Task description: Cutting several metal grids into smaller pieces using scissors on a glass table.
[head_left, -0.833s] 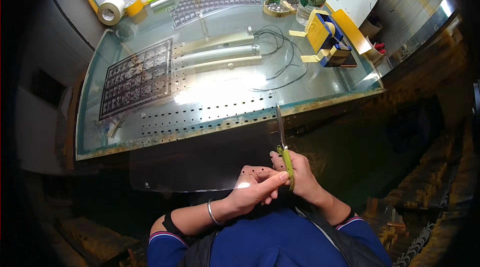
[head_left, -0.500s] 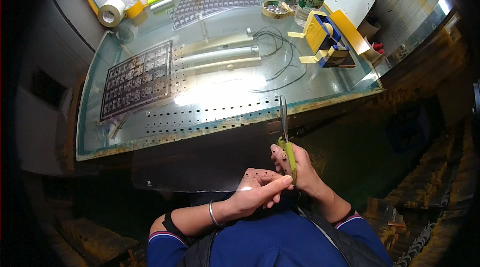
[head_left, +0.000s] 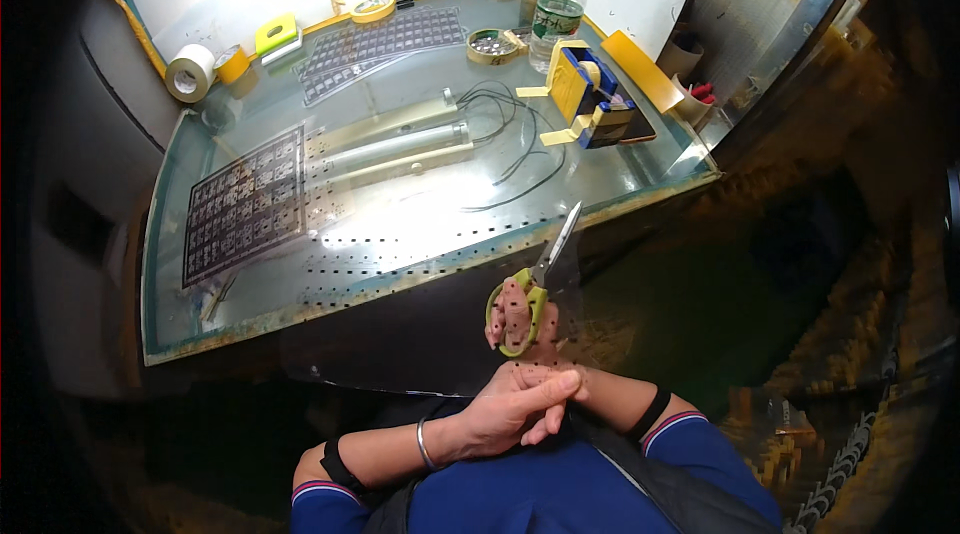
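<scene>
A clear plastic film sheet (head_left: 400,359) with rows of small black squares runs from the glass tabletop over its front edge towards me. My left hand (head_left: 520,402) is closed on the film's near right part, thumb over bent fingers. Just beyond it, my right hand (head_left: 514,314) grips scissors (head_left: 561,241) with yellow-green handles, its fingers through the loop. The blades look closed, pointing up and to the right. Black squares of the film show in front of the right hand, so the film lies over it. The right thumb is hard to make out.
On the glass table (head_left: 172,334) lie a dark patterned film panel (head_left: 245,204), light tubes with black cables (head_left: 515,134) and gridded sheets (head_left: 385,44). A tape dispenser (head_left: 590,94), plastic bottle (head_left: 558,14) and tape rolls (head_left: 190,72) stand along the back and right.
The scissors have turned in my right hand, their handle loop now facing me and the blades tilting right. My right hand has moved left behind the film; the left stays beside it, closed.
</scene>
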Tool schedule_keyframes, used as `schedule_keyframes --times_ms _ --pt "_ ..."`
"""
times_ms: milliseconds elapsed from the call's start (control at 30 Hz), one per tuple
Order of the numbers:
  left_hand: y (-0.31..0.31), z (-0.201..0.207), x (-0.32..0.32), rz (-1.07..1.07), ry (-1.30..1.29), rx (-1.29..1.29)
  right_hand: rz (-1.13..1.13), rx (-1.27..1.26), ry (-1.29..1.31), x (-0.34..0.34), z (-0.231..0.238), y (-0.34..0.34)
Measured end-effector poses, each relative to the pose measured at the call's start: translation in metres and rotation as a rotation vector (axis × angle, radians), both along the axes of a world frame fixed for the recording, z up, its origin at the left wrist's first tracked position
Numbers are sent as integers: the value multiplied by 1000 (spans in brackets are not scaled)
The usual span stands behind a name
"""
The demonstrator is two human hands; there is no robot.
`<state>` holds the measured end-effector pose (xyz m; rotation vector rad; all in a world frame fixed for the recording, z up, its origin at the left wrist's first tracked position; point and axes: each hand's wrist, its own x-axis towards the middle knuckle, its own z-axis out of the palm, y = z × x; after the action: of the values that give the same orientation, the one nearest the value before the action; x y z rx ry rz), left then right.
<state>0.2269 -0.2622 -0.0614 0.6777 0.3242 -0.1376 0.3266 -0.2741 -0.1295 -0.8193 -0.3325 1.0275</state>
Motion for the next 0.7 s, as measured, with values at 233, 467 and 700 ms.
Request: schedule_keyframes --times_ms 233,467,700 --pt "-4 -2 -1 -68 23 115 -53 62 74 27 0 -21" --pt "-1 -15 -5 -78 118 318 -346 -105 -523 55 79 -23" --pt "41 -17 -48 575 -5 875 -432 49 -585 54 75 -45"
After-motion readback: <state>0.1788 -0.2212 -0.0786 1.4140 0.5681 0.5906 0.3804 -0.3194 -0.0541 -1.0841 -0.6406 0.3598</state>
